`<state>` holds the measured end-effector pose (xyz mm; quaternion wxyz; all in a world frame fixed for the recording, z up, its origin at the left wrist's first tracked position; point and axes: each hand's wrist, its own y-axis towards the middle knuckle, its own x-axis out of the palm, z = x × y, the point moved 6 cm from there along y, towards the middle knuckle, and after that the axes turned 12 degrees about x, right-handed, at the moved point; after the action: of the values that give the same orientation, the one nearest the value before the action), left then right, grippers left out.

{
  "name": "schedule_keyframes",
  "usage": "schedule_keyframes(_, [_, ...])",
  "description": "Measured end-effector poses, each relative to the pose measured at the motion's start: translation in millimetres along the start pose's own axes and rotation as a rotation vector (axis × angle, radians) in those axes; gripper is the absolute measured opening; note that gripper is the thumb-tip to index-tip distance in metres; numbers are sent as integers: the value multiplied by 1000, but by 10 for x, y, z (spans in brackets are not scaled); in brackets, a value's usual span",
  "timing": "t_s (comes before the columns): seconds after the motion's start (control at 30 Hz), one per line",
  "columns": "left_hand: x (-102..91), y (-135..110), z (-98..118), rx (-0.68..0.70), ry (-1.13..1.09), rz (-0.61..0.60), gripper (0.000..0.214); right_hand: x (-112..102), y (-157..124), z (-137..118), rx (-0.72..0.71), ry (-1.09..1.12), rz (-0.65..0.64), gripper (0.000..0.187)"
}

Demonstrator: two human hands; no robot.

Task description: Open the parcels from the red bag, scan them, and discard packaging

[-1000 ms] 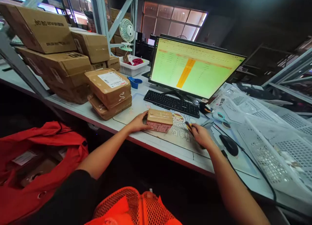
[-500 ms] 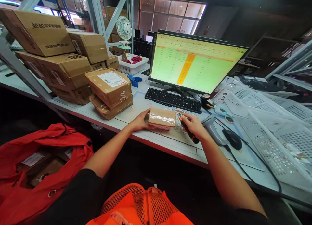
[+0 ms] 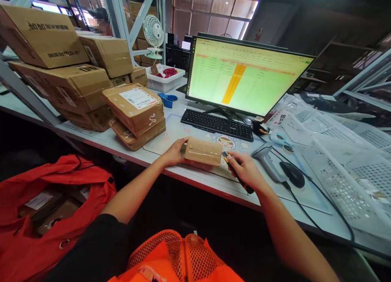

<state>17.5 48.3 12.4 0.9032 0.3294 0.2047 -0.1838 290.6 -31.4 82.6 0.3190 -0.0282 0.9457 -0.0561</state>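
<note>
A small taped cardboard parcel [image 3: 203,151] rests tilted on the desk mat [image 3: 171,133] near the table's front edge. My left hand [image 3: 174,152] grips its left end, fingers curled around it. My right hand [image 3: 244,170] is closed around a black and yellow utility knife [image 3: 236,174], whose tip sits against the parcel's right end.
A keyboard [image 3: 216,125] and a lit monitor [image 3: 244,76] stand behind the parcel. A barcode scanner [image 3: 267,159] and a mouse [image 3: 292,174] lie to the right, beside white perforated baskets [image 3: 345,168]. Stacked cardboard boxes [image 3: 91,82] fill the left. A red bag [image 3: 45,208] holds parcels below.
My right hand lifted the knife off the table and brought its tip to the parcel's right end. My left hand tilted the parcel, so its plain face now shows.
</note>
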Motion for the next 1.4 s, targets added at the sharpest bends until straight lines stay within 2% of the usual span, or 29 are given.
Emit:
schedule_keyframes(0.17, [9,5,-26,-25,5,10,107,98,-121,93,48,2,-50,60])
schedule_keyframes(0.27, [-20,16,42,-12,48,29,107,95,-131,145,45,-1,-61,56])
schedule_keyframes(0.33, [-108,38,181,2,144,96,107,32,-104,194,58,-5,-30,52])
schedule_keyframes(0.43, [-265,97,540,28,476,200,102,-95,-48,261,116,-37,42,47])
schedule_keyframes(0.47, [-278,129,672,43,595,193,102,-119,-33,264,132,-58,54,49])
schedule_keyframes(0.53, [-226,208,883,76,763,106,101,-114,-12,212,127,-108,53,59])
schedule_keyframes(0.63, [-75,296,1025,102,846,-28,97,9,18,1,22,-191,47,63])
schedule_keyframes(0.8, [60,290,1061,91,904,-52,95,213,116,-464,-254,-330,204,56])
schedule_keyframes(1.0, [67,234,1071,97,919,-31,92,330,252,-684,-316,-428,247,58])
schedule_keyframes(1.1, [85,208,1070,91,911,-28,92,376,224,-670,-296,-481,228,58])
schedule_keyframes(1.27, [148,219,1082,105,862,-16,89,493,87,-485,-160,-531,187,57])
schedule_keyframes(1.4, [-21,261,1034,27,709,156,87,540,-9,-286,-137,-518,42,55])
